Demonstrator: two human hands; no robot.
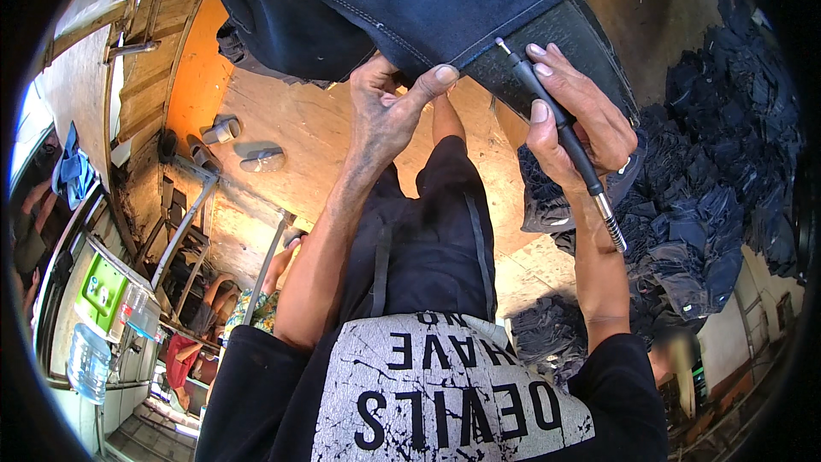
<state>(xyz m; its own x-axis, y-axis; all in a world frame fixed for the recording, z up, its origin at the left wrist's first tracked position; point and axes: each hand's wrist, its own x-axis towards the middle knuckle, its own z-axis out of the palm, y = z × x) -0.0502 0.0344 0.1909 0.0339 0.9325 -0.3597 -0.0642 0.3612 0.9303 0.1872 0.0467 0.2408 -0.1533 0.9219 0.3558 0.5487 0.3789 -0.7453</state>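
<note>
Plainly seen in the head view: the left hand [385,107] had the near edge of a dark blue garment [445,8], thumb laid on top by a stitched seam, the other fingers curled underneath, pinching the cloth. Garment was at the top of the view, spread partly over a dark, flat board [569,51] whose worn surface showed beyond the cloth's edge.

Right hand [590,124]: fingers closed round a slim black pen-like tool [523,74], thumb on one side, forefinger and middle finger on the other. Pale tip pointed up and left at the garment's border; whether it touched cloth, I could not tell. Coiled metal end pointed back toward the wrist.

To the right, a large heap of dark garments [710,154]; a smaller dark stack [547,334] lay nearer the wearer. Plywood floor [308,124] to the left, with a grey sandal [261,156] on it. Farther left, a green tray [101,291], a clear blue water jug [90,364] and a person in red [181,359].
</note>
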